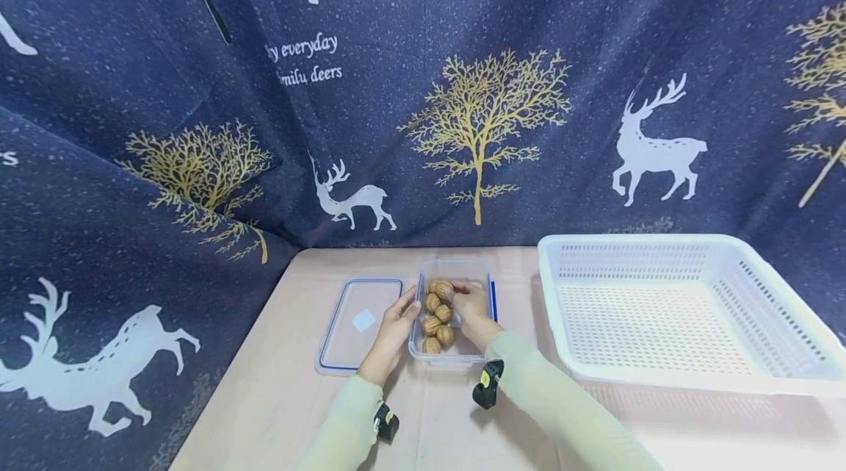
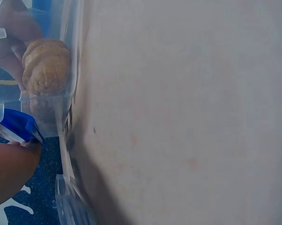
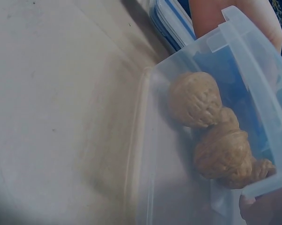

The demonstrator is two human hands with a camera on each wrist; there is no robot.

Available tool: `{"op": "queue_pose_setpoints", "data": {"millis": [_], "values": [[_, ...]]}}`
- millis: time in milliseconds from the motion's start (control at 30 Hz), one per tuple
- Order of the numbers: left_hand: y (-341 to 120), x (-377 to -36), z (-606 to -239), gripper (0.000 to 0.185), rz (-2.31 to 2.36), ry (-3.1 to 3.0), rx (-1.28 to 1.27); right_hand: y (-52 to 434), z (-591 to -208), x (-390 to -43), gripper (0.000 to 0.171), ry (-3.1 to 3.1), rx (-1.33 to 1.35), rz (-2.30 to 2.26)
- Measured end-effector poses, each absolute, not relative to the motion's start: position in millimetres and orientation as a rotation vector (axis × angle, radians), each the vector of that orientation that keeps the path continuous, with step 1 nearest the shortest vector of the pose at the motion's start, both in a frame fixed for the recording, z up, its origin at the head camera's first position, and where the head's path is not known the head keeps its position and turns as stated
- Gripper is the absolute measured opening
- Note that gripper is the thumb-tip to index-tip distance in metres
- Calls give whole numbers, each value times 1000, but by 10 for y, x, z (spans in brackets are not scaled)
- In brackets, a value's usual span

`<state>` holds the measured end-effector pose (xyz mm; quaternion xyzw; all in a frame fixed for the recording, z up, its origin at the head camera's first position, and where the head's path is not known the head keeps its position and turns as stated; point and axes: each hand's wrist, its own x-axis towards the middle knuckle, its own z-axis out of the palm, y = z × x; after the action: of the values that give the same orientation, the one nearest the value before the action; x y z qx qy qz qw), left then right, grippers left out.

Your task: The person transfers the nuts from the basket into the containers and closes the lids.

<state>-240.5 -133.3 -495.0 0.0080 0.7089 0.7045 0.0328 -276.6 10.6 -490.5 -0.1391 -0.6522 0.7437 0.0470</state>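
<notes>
Several brown walnuts lie along the left side of a clear plastic food container on the table. My right hand reaches down into the container and pinches a walnut near its far end; the fingertips are partly hidden. My left hand grips the container's left side, its thumb beside a blue latch flap in the left wrist view. Through the container's wall, the right wrist view shows walnuts resting close together.
Left of the container lies its clear lid with a blue seal and a pale square label. A large white perforated basket stands at the right. Behind the table hangs a dark blue cloth printed with deer and trees.
</notes>
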Motion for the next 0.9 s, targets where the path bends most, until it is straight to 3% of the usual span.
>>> {"op": "queue_pose_setpoints", "data": {"millis": [900], "values": [[-1331,-2436,-5001,49,2161,2209,9,104,-4862,-2734,27,-2160,-439,2114]]}}
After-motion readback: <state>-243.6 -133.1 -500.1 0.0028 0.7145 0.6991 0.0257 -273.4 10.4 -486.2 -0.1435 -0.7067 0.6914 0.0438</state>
